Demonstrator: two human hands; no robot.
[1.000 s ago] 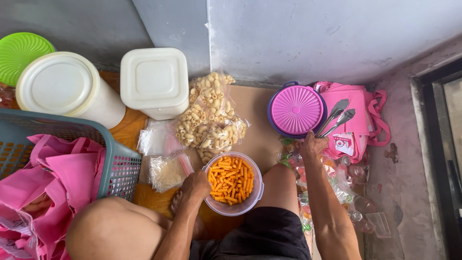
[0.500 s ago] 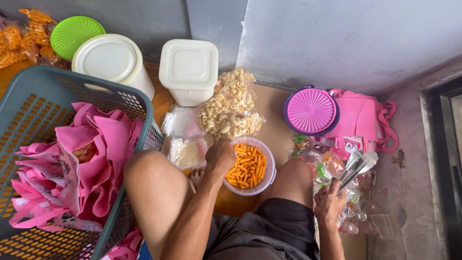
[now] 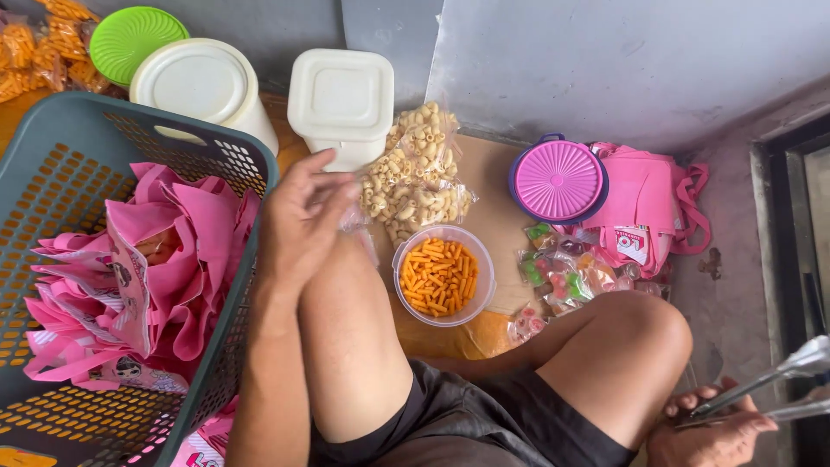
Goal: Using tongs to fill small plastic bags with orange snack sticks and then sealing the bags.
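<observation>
Tongs (image 3: 769, 385) of shiny metal sit gripped in my right hand (image 3: 709, 432), low beside my right knee, well right of the round tub of orange snack sticks (image 3: 443, 275). My left hand (image 3: 298, 216) hovers loose-fingered and empty left of that tub, beside the teal basket (image 3: 78, 130).

Bright, even daylight; soft shadows; sharp focus; slight wide-angle stretch at edges.

I see a plain grey wall panel (image 3: 622, 60) in flat daylight. Below it lies a worn brown floor (image 3: 488, 186); right of it, rough grey concrete (image 3: 735, 285) meets a dark door frame (image 3: 800, 259).
</observation>
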